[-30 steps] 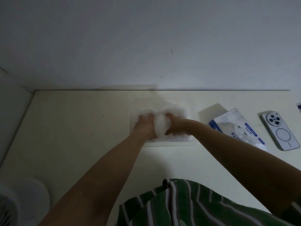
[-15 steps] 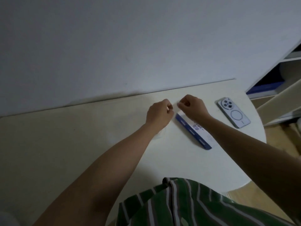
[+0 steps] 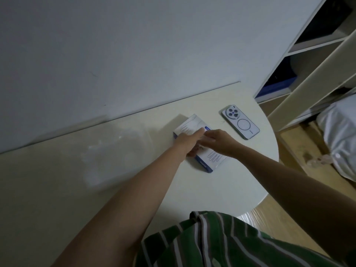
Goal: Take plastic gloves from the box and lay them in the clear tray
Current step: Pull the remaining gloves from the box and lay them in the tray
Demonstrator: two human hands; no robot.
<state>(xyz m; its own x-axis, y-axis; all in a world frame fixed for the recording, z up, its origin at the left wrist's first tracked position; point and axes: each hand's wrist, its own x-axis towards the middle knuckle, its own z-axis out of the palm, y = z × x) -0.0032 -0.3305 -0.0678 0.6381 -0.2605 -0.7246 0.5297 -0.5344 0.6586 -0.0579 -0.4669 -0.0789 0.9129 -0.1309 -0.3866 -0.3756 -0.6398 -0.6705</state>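
Cream and rounded at its right end, the table (image 3: 57, 189) stands against a pale wall and fills most of the view. An open shelf unit (image 3: 317, 54) stands beyond the table's right edge. On the left half of the tabletop lies the clear tray (image 3: 142, 151), blurred and hard to trace. A pale crumpled mass inside it looks like plastic gloves (image 3: 96, 151), though I cannot be sure.

The white and blue box (image 3: 212, 160) lies flat to the right of the tray, well apart from it. A phone (image 3: 241, 123) rests face down just beyond the box. Both hands meet over the middle of the box. The left hand (image 3: 187, 142) lies across the box top with its fingers stretched forward, and seems to be pressing the box down, not closing round it. The right hand (image 3: 218, 141) reaches in from the other side, its fingertips turned toward the centre of the top. Whether they already pinch a glove I cannot tell, since the opening and anything in it are hidden under the hands.

Gloves of this kind are probably thin film, so nearly weightless, limp and clingy. They are likely to stick together and come out in clumps. The best hold is probably a light pinch on one free edge at the opening, drawn upward. The light box would lift with the glove unless the other hand pins it.
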